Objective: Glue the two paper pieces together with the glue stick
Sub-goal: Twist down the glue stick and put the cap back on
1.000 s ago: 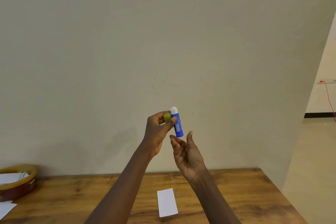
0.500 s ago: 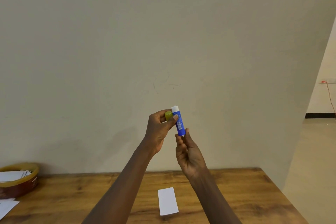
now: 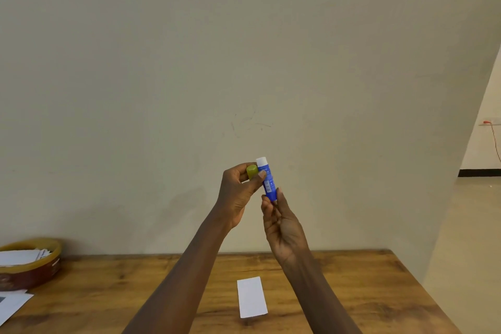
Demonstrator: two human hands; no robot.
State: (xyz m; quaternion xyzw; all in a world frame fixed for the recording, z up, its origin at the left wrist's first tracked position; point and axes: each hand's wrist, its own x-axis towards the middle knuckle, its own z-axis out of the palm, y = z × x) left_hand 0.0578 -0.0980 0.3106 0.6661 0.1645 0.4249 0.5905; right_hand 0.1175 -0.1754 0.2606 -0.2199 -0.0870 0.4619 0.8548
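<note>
A blue glue stick [image 3: 267, 179] with its white tip exposed is held upright in front of the wall, well above the table. My left hand [image 3: 238, 192] holds its upper body between thumb and fingers, with the yellow-green cap [image 3: 251, 171] also in that hand. My right hand [image 3: 282, 225] pinches the bottom end of the stick from below. A white rectangular paper piece [image 3: 252, 297] lies flat on the wooden table [image 3: 352, 293] between my forearms. A second paper piece is not clearly in view.
A round yellow and dark red tin [image 3: 29, 266] with white paper slips stands at the table's left back edge. More white paper [image 3: 10, 304] lies in front of it. The table's right edge drops to a pale floor [image 3: 471, 252].
My right hand has come up from an open pose below the glue stick and closed its fingertips on the stick's bottom end. The left hand has kept its hold.
</note>
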